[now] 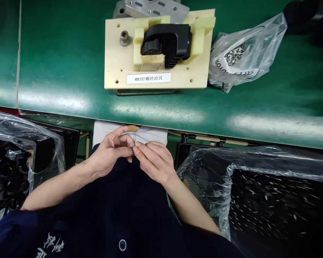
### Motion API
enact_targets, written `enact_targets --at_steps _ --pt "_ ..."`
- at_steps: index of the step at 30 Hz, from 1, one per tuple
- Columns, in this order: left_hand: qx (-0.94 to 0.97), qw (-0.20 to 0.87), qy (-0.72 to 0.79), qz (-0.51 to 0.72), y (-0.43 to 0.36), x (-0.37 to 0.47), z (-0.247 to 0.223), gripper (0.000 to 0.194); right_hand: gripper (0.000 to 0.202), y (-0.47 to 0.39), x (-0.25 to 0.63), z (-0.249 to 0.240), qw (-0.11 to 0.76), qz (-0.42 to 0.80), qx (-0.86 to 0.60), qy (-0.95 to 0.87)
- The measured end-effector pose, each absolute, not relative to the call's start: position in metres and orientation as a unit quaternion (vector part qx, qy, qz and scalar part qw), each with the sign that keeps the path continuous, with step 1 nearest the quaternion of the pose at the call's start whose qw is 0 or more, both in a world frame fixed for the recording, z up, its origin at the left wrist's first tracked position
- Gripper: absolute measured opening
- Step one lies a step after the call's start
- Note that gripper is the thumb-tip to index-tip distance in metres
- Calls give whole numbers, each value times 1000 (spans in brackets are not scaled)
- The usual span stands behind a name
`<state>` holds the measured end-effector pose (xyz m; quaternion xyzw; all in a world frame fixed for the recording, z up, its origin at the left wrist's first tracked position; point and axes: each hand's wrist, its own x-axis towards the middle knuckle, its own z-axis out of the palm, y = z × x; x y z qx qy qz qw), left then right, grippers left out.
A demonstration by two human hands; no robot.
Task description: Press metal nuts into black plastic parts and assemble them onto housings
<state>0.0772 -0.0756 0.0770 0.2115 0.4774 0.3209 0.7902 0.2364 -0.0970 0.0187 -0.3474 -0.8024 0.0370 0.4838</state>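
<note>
My left hand (113, 148) and my right hand (157, 161) meet over my lap, below the table's front edge. The left index finger is stretched out, with a brown covering on its tip, while its thumb and other fingers curl in. Thumb and fingers of the right hand are pinched together against the left fingertips. Whatever is between the fingertips is too small or hidden to name. Beyond the hands, a cream fixture (115, 64) with a white label (148, 78) stands on the green table (70, 71). A black ribbed plastic part (177, 39) sits in it.
Right of the fixture lies a clear plastic bag (247, 68) of small metal pieces. Behind it is a metal block (161, 9). Plastic-lined bins with black parts flank me: a left bin (57, 154) and a right bin (226, 200).
</note>
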Motion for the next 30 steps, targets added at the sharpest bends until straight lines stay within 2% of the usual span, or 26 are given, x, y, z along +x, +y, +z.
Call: enact_targets --at_steps 3,8,11,19,22,25,27,30 --pt "246 759 479 366 -78 79 76 48 34 -102 227 18 556 214 -429 -679" --pt "311 719 490 382 -79 77 75 52 9 -107 220 30 542 487 -468 -500" --pt "340 703 498 377 -79 76 74 50 4 -105 221 39 522 540 -455 -478" --pt "461 608 523 380 -85 73 72 56 5 -99 217 44 468 569 -482 -473" --pt "485 584 525 386 -89 72 70 59 8 -102 215 44 463 556 -479 -498" --pt "509 563 519 394 -90 71 71 58 10 -94 219 46 475 478 -476 -564" --pt "541 525 509 415 -81 70 75 59 12 -74 227 50 502 359 -473 -629" --pt "614 401 483 478 -45 70 83 56 11 -21 241 59 552 127 -462 -682"
